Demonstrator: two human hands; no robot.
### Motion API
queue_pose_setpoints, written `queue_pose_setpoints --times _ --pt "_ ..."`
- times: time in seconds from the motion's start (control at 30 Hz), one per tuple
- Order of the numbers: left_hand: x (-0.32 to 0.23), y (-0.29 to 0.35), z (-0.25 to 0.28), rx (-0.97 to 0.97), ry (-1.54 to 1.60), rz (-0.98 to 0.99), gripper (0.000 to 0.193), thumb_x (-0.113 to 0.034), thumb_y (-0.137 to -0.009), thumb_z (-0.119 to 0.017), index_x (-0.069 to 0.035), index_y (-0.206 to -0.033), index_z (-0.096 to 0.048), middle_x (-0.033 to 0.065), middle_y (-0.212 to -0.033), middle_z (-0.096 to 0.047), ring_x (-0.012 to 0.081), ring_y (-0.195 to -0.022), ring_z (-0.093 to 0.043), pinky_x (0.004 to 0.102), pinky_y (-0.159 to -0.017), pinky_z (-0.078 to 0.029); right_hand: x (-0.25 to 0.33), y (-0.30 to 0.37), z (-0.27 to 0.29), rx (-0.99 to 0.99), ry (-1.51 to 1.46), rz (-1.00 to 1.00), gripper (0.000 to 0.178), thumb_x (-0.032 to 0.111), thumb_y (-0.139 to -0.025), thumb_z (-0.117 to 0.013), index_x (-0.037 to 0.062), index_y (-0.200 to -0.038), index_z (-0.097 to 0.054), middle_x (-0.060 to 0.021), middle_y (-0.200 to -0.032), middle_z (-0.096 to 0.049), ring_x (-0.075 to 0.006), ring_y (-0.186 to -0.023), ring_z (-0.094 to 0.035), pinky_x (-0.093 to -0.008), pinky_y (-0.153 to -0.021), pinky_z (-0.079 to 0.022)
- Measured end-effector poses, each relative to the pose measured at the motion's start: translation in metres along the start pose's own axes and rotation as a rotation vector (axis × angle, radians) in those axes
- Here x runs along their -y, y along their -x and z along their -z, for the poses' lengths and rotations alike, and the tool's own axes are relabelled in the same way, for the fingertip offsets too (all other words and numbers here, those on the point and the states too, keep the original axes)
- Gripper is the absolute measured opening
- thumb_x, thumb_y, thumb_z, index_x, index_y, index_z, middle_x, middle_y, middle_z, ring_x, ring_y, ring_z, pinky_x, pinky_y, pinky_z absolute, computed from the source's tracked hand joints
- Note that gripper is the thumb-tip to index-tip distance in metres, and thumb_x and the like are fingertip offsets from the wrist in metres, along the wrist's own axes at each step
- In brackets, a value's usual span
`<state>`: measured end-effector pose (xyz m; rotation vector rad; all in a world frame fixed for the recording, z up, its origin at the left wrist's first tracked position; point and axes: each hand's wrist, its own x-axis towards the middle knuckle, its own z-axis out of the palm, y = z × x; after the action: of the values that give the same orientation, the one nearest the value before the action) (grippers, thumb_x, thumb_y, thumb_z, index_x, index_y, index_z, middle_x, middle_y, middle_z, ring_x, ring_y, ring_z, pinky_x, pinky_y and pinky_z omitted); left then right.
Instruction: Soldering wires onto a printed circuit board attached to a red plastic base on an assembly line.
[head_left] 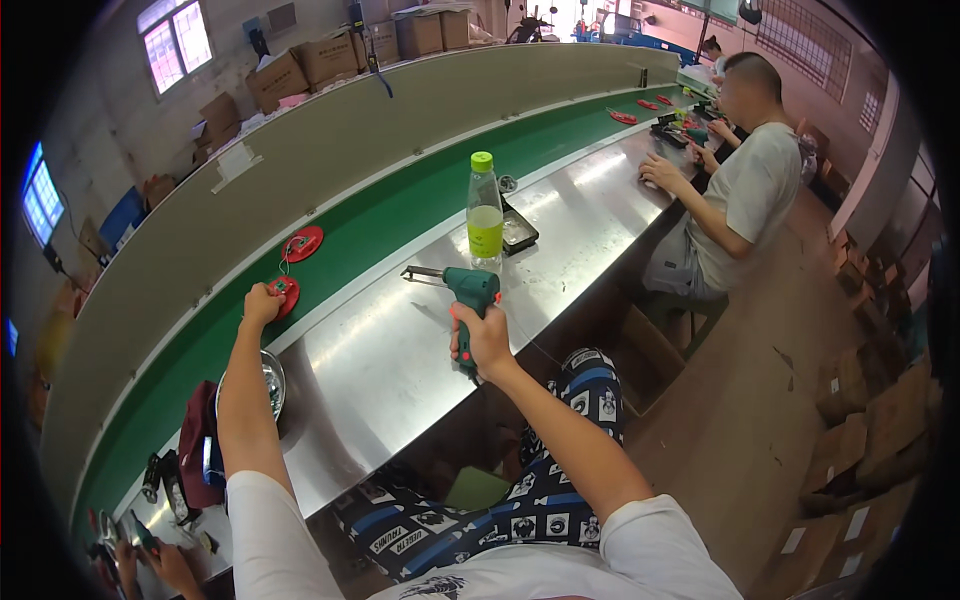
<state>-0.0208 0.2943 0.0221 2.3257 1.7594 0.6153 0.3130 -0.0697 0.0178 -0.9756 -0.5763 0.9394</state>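
Observation:
My right hand (pixel 484 343) is wrapped round the grip of a dark green soldering gun (pixel 473 284). The gun's metal tip points left, raised over the steel bench. At the green belt, my left hand (pixel 263 303) has its fingers closed on the edge of a red round part (pixel 287 297) with a small green circuit board on it. Thin wires run from that part to a second red round part (pixel 304 243) lying farther along the belt. Below my left forearm, a metal bowl (pixel 277 385) of small pieces is partly hidden.
A bottle with a lime cap (pixel 484 215) stands beyond the gun, beside a black tray (pixel 519 232). A dark red cloth item (pixel 202 445) lies left of the bowl. A co-worker (pixel 765 180) sits at right; another person's hands (pixel 172 568) work at lower left. Cardboard boxes (pixel 885 425) line the floor.

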Motion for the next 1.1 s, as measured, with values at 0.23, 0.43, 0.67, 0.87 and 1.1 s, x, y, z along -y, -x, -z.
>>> queue_pose_setpoints --times 0.23,0.43,0.67,0.87,1.1 --pt "-0.092 0.099 0.024 0.042 0.171 -0.256 0.019 -0.018 -0.084 -0.070 0.000 -0.090 -0.069 0.0220 -0.083 -0.070 0.0360 -0.085 -0.070 0.0416 -0.075 -0.055 -0.004 0.008 0.006 -0.012 -0.012 -0.016 0.026 0.023 -0.091 -0.066 0.0007 -0.081 -0.056 -0.0069 -0.063 -0.055 -0.0173 -0.044 -0.056 -0.0329 -0.040 -0.047" --pt "-0.170 0.234 0.042 -0.235 -0.105 -0.643 0.019 -0.009 -0.083 -0.067 -0.002 -0.100 -0.068 0.0191 -0.101 -0.068 0.0391 -0.094 -0.064 0.0436 -0.083 -0.051 -0.016 -0.019 0.023 -0.057 -0.027 0.179 0.020 0.020 -0.090 -0.065 0.0073 -0.076 -0.058 -0.0055 -0.057 -0.056 -0.0175 -0.042 -0.055 -0.0323 -0.039 -0.045" --pt "-0.213 0.470 0.030 0.406 0.063 -0.402 0.017 -0.018 -0.078 -0.071 -0.006 -0.090 -0.069 0.0120 -0.085 -0.067 0.0322 -0.085 -0.065 0.0444 -0.074 -0.054 -0.009 -0.022 0.000 0.022 -0.083 0.002 0.023 0.019 -0.089 -0.067 0.0020 -0.077 -0.057 -0.0070 -0.063 -0.057 -0.0200 -0.046 -0.058 -0.0358 -0.042 -0.050" --pt "-0.214 0.560 -0.053 0.481 0.032 -0.356 0.034 -0.031 -0.072 -0.075 0.001 -0.083 -0.069 0.0163 -0.094 -0.063 0.0334 -0.092 -0.062 0.0430 -0.081 -0.052 -0.012 -0.009 0.012 0.046 -0.065 -0.030 0.018 0.021 -0.091 -0.067 0.0043 -0.089 -0.059 -0.0047 -0.067 -0.055 -0.0184 -0.047 -0.055 -0.0329 -0.042 -0.046" --pt "-0.215 0.560 -0.087 0.386 -0.043 -0.275 0.036 -0.027 -0.065 -0.076 0.001 -0.087 -0.067 0.0139 -0.095 -0.060 0.0309 -0.093 -0.059 0.0395 -0.083 -0.050 -0.010 -0.012 0.011 0.084 -0.033 -0.022 0.021 0.023 -0.093 -0.065 0.0027 -0.091 -0.058 -0.0068 -0.071 -0.056 -0.0183 -0.052 -0.055 -0.0334 -0.047 -0.047"
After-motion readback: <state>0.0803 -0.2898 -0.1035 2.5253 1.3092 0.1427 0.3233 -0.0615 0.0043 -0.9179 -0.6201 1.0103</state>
